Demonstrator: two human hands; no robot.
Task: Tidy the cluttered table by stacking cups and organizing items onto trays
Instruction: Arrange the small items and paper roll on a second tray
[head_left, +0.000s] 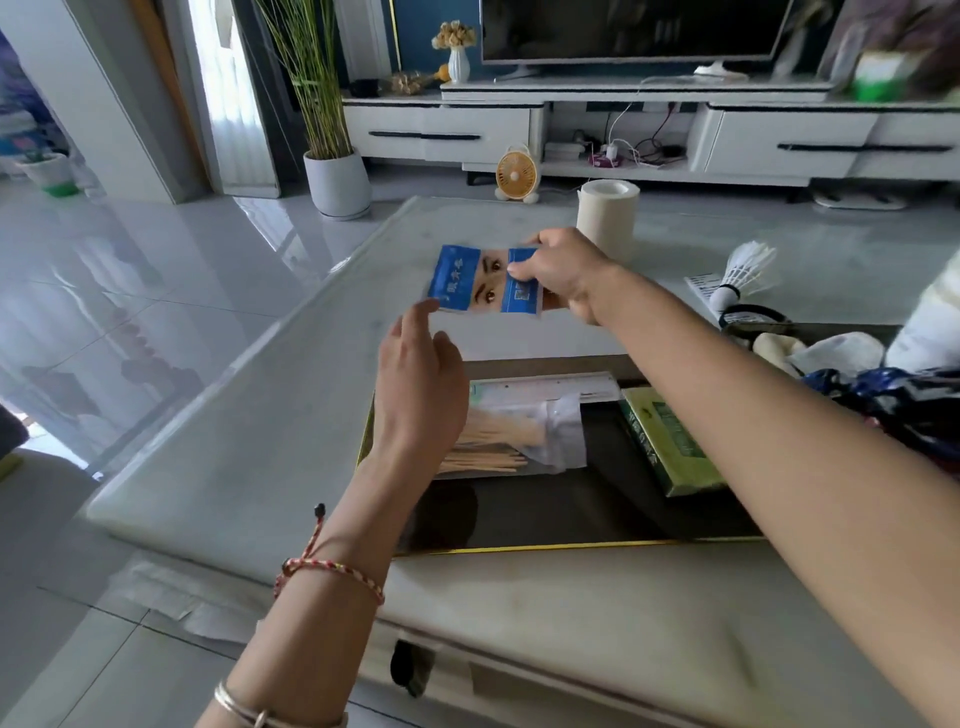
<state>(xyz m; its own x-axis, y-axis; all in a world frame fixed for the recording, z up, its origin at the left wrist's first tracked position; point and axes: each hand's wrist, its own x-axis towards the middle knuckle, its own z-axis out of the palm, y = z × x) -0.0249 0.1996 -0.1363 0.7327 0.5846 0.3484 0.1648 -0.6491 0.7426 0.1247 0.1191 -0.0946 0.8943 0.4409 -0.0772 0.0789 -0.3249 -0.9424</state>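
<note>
— As the tray (519, 546) lay along the near edge of the surface (249, 441), how much had been sorted onto it?

— Some, I'd judge. A bag of sticks (498, 447), a ruler (550, 387) and a green box (670, 447) were lying in it, with dark floor bare nearer the viewer. No cups showed at all.

— And the hands?

— The left hand (421, 384) was raised above the tray's far left corner, fingers relaxed and holding nothing, its forefinger at the near left corner of the blue packet (467, 280); whether it touched, I couldn't tell. The right hand (566, 275) reached further out. Its grip was closed on the packet's right end, thumb on top. The packet hung in the air, beyond the tray.

— What was left?

— The packet wasn't yet set down. Past it, a paper roll (608, 213) stood near the far edge and a shuttlecock (743, 273) lay towards the right edge, both loose on the surface.
</note>
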